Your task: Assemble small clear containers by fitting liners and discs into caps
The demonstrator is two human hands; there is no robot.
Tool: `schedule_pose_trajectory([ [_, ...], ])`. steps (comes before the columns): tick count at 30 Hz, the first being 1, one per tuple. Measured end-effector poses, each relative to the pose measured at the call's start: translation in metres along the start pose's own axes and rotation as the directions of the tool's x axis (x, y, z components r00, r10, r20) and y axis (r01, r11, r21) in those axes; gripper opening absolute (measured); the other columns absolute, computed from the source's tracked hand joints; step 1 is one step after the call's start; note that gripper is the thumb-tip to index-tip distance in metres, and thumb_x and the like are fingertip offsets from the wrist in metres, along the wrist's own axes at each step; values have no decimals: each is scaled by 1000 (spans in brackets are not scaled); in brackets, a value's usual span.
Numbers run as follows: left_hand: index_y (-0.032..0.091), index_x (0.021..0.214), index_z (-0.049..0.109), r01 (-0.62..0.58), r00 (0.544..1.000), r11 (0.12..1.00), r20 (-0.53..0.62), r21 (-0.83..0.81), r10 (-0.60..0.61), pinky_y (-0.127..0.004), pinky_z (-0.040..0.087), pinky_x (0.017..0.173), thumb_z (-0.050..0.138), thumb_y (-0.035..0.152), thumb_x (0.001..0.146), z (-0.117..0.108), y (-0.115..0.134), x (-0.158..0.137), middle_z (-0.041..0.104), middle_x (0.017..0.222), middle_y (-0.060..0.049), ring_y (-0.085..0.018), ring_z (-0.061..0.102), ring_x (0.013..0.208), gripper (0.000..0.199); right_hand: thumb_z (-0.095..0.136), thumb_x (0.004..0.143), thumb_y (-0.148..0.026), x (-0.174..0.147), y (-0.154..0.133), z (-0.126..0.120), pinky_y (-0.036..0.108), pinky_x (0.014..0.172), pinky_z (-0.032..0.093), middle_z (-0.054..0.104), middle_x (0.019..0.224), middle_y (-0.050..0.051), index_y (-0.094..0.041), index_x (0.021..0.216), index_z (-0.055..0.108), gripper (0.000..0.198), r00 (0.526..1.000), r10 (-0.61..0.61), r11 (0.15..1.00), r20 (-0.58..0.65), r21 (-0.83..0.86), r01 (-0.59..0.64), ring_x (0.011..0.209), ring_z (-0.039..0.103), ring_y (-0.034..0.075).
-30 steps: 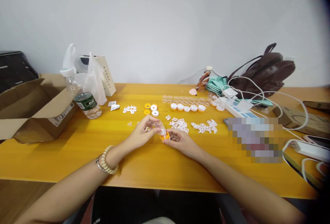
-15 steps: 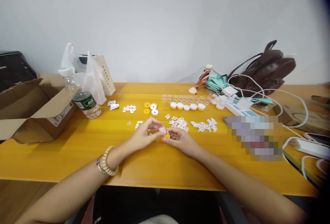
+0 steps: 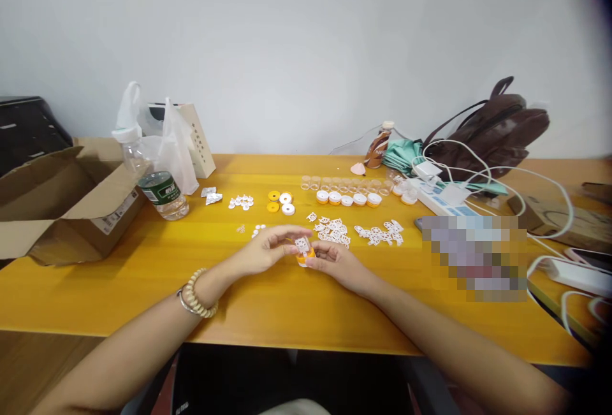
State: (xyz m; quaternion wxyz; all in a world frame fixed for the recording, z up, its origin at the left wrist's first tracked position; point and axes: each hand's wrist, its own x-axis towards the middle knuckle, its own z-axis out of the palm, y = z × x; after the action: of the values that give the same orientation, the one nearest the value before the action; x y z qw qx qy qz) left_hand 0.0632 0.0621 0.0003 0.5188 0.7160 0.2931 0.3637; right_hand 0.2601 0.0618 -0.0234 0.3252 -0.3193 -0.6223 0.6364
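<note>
My right hand [image 3: 337, 265] grips a small orange and white round base [image 3: 306, 259] just above the table. A flat white openwork piece [image 3: 301, 244] stands upright on it, and something clear seems to surround that piece. The curled fingers and thumb of my left hand [image 3: 268, 252] close round the piece from the left and above. Beyond my hands lie two loose piles of similar white openwork pieces [image 3: 332, 230]. Small white discs [image 3: 259, 229] are partly hidden behind my left hand. Orange rings [image 3: 273, 207] and white rings [image 3: 287, 209] lie farther back.
A row of clear cups [image 3: 344, 184] stands behind several white-topped orange bases [image 3: 359, 199]. At left are a cardboard box [image 3: 109, 211], a water bottle [image 3: 165, 195] and a plastic bag [image 3: 179, 147]. A power strip [image 3: 440, 198] with cables and a backpack [image 3: 497, 128] occupy the right.
The base has tipped more upright and sits slightly lower, showing more of its side. My left hand has shifted a little left and down, its fingers now over the white piece.
</note>
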Motion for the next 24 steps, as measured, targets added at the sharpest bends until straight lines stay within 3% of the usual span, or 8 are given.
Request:
schedule_pose_trajectory([
  [3,23,115,57,-50,999,997,4,60,50,-34,40,94,56,24,83,0,2,0,55,120,-9,-20,51,111,32,70,69,-38,1,0,0,32,83,44,66,90,2,-19,90,64,29,1000,-20,1000,-9,-2,20,86,60,17],
  [7,21,102,62,-85,989,988,-112,125,99,-33,44,85,63,27,78,2,-4,2,58,104,-8,-18,55,98,24,72,66,-38,2,3,-1,32,79,46,66,83,1,-18,88,63,31,999,-5,1000,-32,-11,5,77,61,16],
  [10,19,99,61,-73,995,997,-68,28,75,-32,45,85,59,26,81,0,-4,1,59,99,-7,-17,57,93,20,70,68,-39,1,4,-1,33,83,45,67,84,1,-18,88,64,30,1000,-2,1000,2,-3,2,82,61,17],
  [15,21,108,57,-66,998,992,15,-110,69,-35,42,91,57,27,83,1,5,-1,53,122,-9,-20,52,109,26,69,69,-41,1,3,-1,35,84,46,67,90,2,-19,91,65,31,1000,-1,1000,-7,5,1,88,61,19],
  [18,24,117,50,-49,993,995,-107,-88,39,-34,43,88,64,26,77,5,1,0,53,119,-9,-20,51,108,42,71,66,-40,2,3,-2,34,83,46,67,89,2,-19,90,64,32,999,-5,1000,-39,16,5,84,62,18],
  [21,20,106,53,-1,982,1000,-190,-31,-5,-32,45,82,66,25,75,4,-4,1,60,95,-6,-17,57,90,34,72,66,-38,2,3,-2,33,83,46,67,86,2,-19,88,64,31,999,10,1000,-34,13,-10,81,62,16],
  [24,19,106,55,30,1000,996,-7,-79,-30,-34,44,87,60,26,80,-1,-2,0,60,103,-8,-17,57,95,27,71,67,-38,1,2,-1,33,85,45,67,87,2,-18,86,65,28,1000,10,1000,-26,-4,-10,83,62,17],
])
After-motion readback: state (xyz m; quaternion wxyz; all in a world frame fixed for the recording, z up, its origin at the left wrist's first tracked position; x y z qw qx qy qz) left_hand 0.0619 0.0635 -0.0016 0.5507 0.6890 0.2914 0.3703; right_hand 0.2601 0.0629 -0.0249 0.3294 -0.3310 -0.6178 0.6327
